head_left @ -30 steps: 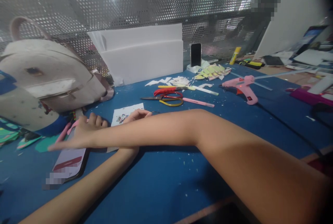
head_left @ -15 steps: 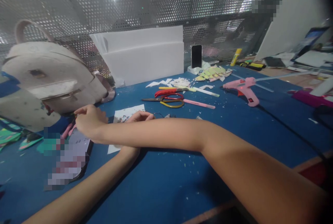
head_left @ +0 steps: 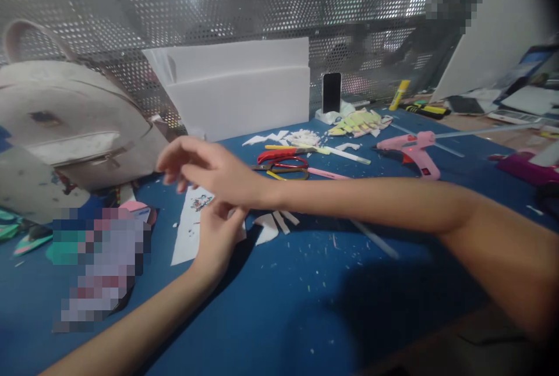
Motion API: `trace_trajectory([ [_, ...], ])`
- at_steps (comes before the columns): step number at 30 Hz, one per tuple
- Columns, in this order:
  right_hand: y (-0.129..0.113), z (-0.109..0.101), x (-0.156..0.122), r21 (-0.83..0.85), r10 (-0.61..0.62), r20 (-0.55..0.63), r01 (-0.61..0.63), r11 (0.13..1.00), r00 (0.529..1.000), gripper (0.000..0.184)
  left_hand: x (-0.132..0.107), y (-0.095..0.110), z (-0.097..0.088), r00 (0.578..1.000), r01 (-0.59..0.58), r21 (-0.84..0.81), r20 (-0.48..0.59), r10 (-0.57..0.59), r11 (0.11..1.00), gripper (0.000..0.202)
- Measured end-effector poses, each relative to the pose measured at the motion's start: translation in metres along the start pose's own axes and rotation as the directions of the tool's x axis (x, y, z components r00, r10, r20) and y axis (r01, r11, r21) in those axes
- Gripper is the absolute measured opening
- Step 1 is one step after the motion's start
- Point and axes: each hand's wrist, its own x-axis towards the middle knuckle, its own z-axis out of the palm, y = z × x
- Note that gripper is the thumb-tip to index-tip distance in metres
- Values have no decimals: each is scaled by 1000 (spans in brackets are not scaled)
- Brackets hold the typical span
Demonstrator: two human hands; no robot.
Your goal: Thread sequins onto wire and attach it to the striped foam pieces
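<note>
change: R hand [head_left: 218, 175] was down at 9 o'clock on the phone half a sec ago, now it's lifted off and hanging in the air over the paper sheet [head_left: 190, 227], arm crossing over the L one. Motion-blurred, so it's mid-move imo.

phone: blurred-out slab [head_left: 98, 265] lying flat on the counter [head_left: 283, 306] at 8 o'clock, nobody touching it now.

R fingers: spread loose, nothing in them afaict.

L hand [head_left: 218, 236]: resting on the right edge of the paper sheet, pinning it to the counter. Fingers curled down on the paper; can't tell if they pinch anything, R hand covers the tips.

paper sheet: white w/ a small coloured print on it, flat on the counter, dead centre-left, just beside the phone. A few white offcuts [head_left: 275, 224] lie right next to it at 3 o'clock.

what it means: looks like attention went from the phone back to the paper, just my read.

containers: only real one is the beige backpack [head_left: 74, 126] at 10 o'clock, standing against the mesh wall. Zipped afaict, contents hidden.

other stuff: scissors [head_left: 282, 162] and pens at 12 o'clock, pink glue gun [head_left: 413, 152] at 2 o'clock, white foam boards [head_left: 238, 88] upright behind, 2nd phone [head_left: 332, 92] propped up.
</note>
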Motion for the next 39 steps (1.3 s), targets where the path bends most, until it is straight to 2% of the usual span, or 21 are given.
trace_trajectory([
  [2,-9,-30,-24,-181,-64,37,69,981,997,21,-1,2,2,1000,0,-7,16,0,1000,19],
  [4,-7,-53,-49,-400,-60,146,114,910,987,11,-1,5,4,999,-3,2,34,3,1000,18],
  [6,2,-67,-72,-543,-4,202,115,832,979,21,-1,8,5,998,-8,31,56,7,999,16],
  [7,9,-71,-82,-563,27,196,90,822,980,27,-1,9,6,998,-10,50,66,6,999,15],
  [10,25,-74,-102,-498,71,101,-11,867,992,28,0,11,7,996,-15,113,86,5,993,12],
  [12,30,-73,-107,-455,67,59,-33,890,996,25,0,12,7,996,-24,166,93,8,986,11],
  [19,27,-74,-110,-427,39,-45,-55,902,998,9,-1,13,7,993,15,170,114,-35,985,13],
  [23,28,-74,-111,-441,-3,-45,-17,897,999,3,-2,14,7,993,22,165,113,-41,986,13],
  [29,26,-73,-112,-480,-23,-42,0,877,999,4,-3,16,8,995,-10,205,103,-12,979,14],
  [39,27,-73,-112,-506,-54,-75,9,863,996,5,-2,12,7,995,-8,171,95,-8,985,16],
])
